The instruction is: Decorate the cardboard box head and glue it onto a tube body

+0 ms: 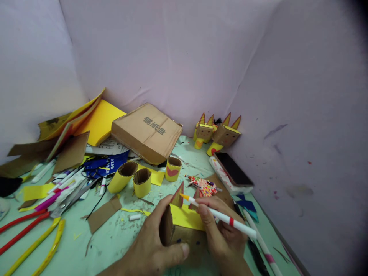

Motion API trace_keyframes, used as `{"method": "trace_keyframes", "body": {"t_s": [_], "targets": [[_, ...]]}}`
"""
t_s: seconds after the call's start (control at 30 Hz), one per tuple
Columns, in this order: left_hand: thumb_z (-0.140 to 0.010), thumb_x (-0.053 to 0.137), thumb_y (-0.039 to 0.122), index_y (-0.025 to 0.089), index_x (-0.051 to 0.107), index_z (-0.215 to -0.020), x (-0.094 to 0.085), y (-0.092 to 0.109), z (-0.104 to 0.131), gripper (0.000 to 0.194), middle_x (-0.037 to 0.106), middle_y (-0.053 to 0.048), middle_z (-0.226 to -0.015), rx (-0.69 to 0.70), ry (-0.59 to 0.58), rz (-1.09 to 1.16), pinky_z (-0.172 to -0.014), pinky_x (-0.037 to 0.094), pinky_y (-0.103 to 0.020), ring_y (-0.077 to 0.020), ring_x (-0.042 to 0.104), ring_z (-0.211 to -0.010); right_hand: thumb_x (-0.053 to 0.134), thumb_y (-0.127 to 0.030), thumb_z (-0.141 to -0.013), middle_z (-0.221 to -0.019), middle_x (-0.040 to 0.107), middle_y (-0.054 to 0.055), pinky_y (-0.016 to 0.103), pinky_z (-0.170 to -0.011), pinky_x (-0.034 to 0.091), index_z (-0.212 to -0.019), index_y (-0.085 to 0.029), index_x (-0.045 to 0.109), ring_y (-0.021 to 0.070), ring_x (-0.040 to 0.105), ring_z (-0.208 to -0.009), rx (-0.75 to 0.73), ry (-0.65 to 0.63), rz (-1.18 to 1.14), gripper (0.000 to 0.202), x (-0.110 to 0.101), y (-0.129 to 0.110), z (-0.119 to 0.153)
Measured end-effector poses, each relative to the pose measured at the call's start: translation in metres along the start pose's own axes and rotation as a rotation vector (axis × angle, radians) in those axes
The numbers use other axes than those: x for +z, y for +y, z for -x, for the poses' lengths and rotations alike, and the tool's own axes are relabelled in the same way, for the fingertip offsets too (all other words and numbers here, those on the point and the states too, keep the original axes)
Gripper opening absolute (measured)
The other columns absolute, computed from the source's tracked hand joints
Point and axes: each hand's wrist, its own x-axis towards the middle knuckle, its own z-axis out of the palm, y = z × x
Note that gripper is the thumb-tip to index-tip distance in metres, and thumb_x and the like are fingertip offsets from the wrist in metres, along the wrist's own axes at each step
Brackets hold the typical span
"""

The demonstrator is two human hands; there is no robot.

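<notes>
My left hand [158, 239] is wrapped around a small cardboard box [189, 234] at the bottom centre. A yellow strip [186, 217] covers the box's top, and two dark dots show on the side facing me. Two pointed cardboard ears rise from it; the left ear [178, 196] shows clearly, the other is partly behind my right fingers. Pinched in my right hand [222, 228] is a white marker [243, 227] with a red band. Its orange tip is beside the left ear; whether it touches I cannot tell.
Yellow-covered cardboard tubes [142, 188] stand beyond my hands. Similar eared cardboard figures [227, 135] and a phone [234, 168] are at right. Red-handled scissors [25, 230], yellow-handled pliers [37, 249] and pens crowd the left. A flat cardboard box [138, 134] lies behind.
</notes>
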Motion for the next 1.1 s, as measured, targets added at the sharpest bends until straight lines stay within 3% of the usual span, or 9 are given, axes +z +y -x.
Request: {"method": "trace_keyframes", "body": {"t_s": [0.1, 0.27, 0.4, 0.5, 0.77, 0.97, 1.1], "targets": [[-0.067, 0.077, 0.031, 0.024, 0.037, -0.140, 0.000, -0.002, 0.001, 0.083, 0.056, -0.011, -0.137, -0.005, 0.011, -0.009, -0.100, 0.045, -0.049, -0.0359, 0.055, -0.121, 0.057, -0.015, -0.089, -0.068, 0.064, -0.002, 0.024, -0.057, 0.045, -0.083, -0.024, 0.069, 0.0133, 0.060, -0.062, 0.005, 0.034, -0.025, 0.016, 0.001, 0.001, 0.000], [-0.065, 0.077, 0.031, 0.022, 0.037, -0.140, 0.001, -0.001, 0.002, 0.085, 0.054, -0.012, -0.139, -0.015, 0.015, -0.024, -0.103, 0.042, -0.050, -0.0378, 0.052, -0.124, 0.060, -0.015, -0.087, -0.083, 0.071, 0.002, 0.028, -0.067, 0.052, -0.096, -0.024, 0.070, 0.0175, 0.067, -0.074, -0.040, 0.048, 0.025, 0.016, 0.000, 0.006, 0.000], [-0.065, 0.077, 0.031, 0.022, 0.037, -0.141, 0.001, 0.001, 0.002, 0.087, 0.054, -0.013, -0.138, -0.037, 0.027, -0.026, -0.104, 0.042, -0.050, -0.0380, 0.052, -0.124, 0.057, -0.018, -0.089, -0.070, 0.067, 0.000, 0.025, -0.058, 0.048, -0.084, -0.023, 0.070, 0.0150, 0.063, -0.063, 0.011, 0.075, -0.010, 0.015, 0.001, 0.001, 0.000], [-0.067, 0.076, 0.029, 0.023, 0.037, -0.140, 0.001, 0.002, 0.001, 0.082, 0.056, -0.012, -0.137, -0.016, 0.004, 0.003, -0.102, 0.044, -0.049, -0.0358, 0.055, -0.121, 0.058, -0.022, -0.089, -0.073, 0.068, 0.001, 0.027, -0.060, 0.048, -0.085, -0.022, 0.070, 0.0161, 0.063, -0.065, 0.048, 0.138, -0.013, 0.013, 0.003, -0.004, -0.001], [-0.067, 0.079, 0.033, 0.022, 0.036, -0.140, -0.001, -0.002, 0.002, 0.086, 0.057, -0.012, -0.134, -0.020, 0.015, -0.010, -0.101, 0.044, -0.050, -0.0368, 0.055, -0.120, 0.057, -0.020, -0.089, -0.060, 0.061, 0.000, 0.027, -0.052, 0.043, -0.071, -0.019, 0.066, 0.0143, 0.057, -0.053, 0.054, 0.018, -0.026, 0.020, 0.001, -0.007, -0.001], [-0.068, 0.078, 0.032, 0.023, 0.035, -0.140, 0.001, 0.001, 0.002, 0.084, 0.055, -0.012, -0.138, -0.016, -0.009, 0.056, -0.101, 0.044, -0.049, -0.0358, 0.055, -0.121, 0.059, -0.017, -0.087, -0.075, 0.071, 0.003, 0.027, -0.060, 0.051, -0.087, -0.022, 0.071, 0.0183, 0.067, -0.068, -0.029, 0.063, 0.032, 0.013, -0.001, -0.001, -0.003], [-0.068, 0.078, 0.032, 0.022, 0.035, -0.140, 0.000, 0.003, 0.001, 0.084, 0.056, -0.012, -0.136, -0.039, -0.004, 0.032, -0.100, 0.045, -0.049, -0.0361, 0.055, -0.121, 0.056, -0.021, -0.089, -0.063, 0.065, 0.002, 0.027, -0.053, 0.046, -0.074, -0.020, 0.068, 0.0161, 0.061, -0.057, 0.011, 0.025, 0.015, 0.019, 0.000, -0.004, -0.003]]}}
